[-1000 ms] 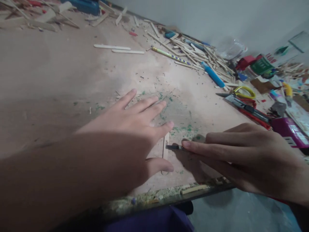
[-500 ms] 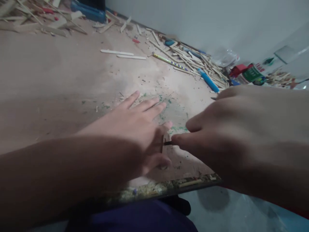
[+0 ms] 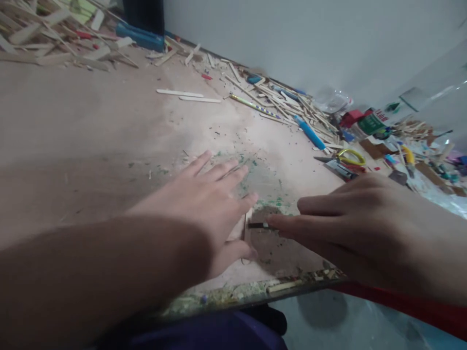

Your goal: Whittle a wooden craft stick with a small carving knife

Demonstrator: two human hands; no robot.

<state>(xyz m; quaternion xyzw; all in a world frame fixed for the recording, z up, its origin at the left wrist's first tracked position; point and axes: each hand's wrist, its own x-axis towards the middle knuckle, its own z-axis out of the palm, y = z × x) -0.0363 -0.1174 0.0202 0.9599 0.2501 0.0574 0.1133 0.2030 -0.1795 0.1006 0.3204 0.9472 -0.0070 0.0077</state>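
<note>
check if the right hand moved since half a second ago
Yes: the right hand has shifted down the view relative to the yellow handle, which it hid then and leaves showing now.

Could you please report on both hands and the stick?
Left hand spread on stick. Right hand holding tool, tip at stick. Scissors beyond, out of the way.

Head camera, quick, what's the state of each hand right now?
Left hand: open, fingers spread, at a thin wooden stick.
Right hand: closed, holding a small dark-tipped tool against the stick.
</note>
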